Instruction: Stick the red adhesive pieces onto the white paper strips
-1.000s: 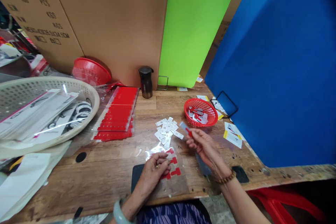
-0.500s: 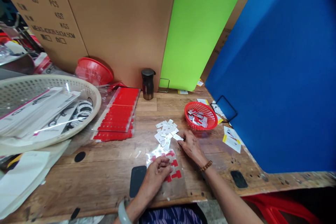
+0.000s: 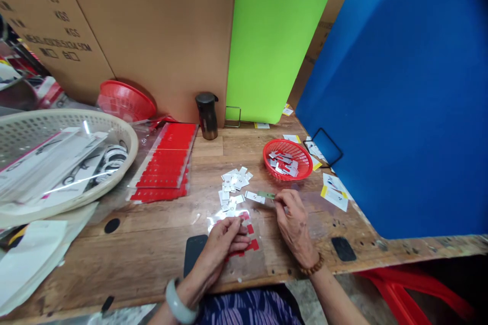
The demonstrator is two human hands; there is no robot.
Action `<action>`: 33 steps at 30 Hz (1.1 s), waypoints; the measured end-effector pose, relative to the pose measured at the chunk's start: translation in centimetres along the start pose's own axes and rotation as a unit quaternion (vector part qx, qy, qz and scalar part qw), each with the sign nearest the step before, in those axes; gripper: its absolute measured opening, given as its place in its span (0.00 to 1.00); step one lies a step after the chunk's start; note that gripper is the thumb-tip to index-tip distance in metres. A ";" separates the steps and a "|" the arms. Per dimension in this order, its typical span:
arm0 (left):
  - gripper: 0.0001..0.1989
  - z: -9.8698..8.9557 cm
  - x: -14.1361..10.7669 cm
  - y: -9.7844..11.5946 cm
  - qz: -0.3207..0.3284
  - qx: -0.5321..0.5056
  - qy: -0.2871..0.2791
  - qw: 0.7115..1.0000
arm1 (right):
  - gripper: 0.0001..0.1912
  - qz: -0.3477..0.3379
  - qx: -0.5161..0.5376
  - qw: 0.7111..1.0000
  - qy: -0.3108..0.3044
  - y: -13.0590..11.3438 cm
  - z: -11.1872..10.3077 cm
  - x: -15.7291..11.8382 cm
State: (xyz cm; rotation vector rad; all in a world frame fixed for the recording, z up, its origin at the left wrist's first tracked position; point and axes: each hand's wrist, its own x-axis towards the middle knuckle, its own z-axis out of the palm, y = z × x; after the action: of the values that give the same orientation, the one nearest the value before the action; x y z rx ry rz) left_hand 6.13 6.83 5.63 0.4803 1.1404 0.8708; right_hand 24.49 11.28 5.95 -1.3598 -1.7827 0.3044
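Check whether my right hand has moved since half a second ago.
Yes: the right hand has moved rightward, judged against the red basket just beyond it.

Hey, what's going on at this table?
A person is working with small flat pieces by hand. The left hand is over a clear plastic sheet with red shapes at the near edge of the brown wooden table. The right hand has a small, thin greenish strip at its fingertips. Just left of it lie loosely piled small white rectangular cards. Beyond that hand, a round red plastic basket holds small white and red pieces.
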 end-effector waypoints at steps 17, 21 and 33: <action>0.04 -2.0 -0.1 1.2 0.031 -0.069 0.095 0.993 | 0.09 0.105 0.133 0.980 -0.107 -1.3 2.3 -2.7; 0.04 -2.6 -0.1 0.7 0.050 -0.061 0.126 0.989 | 0.07 0.110 0.120 0.975 -0.154 -1.2 2.7 -2.6; 0.05 -2.0 0.4 -0.8 0.042 -0.052 0.127 0.990 | 0.08 0.069 -0.009 0.974 -0.217 -2.0 4.2 -1.2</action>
State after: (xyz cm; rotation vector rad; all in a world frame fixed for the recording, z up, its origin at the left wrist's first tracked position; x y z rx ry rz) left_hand 4.60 6.46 4.07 0.3386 1.3050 1.0816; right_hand 20.11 10.67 4.08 -1.5171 -2.0463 0.7068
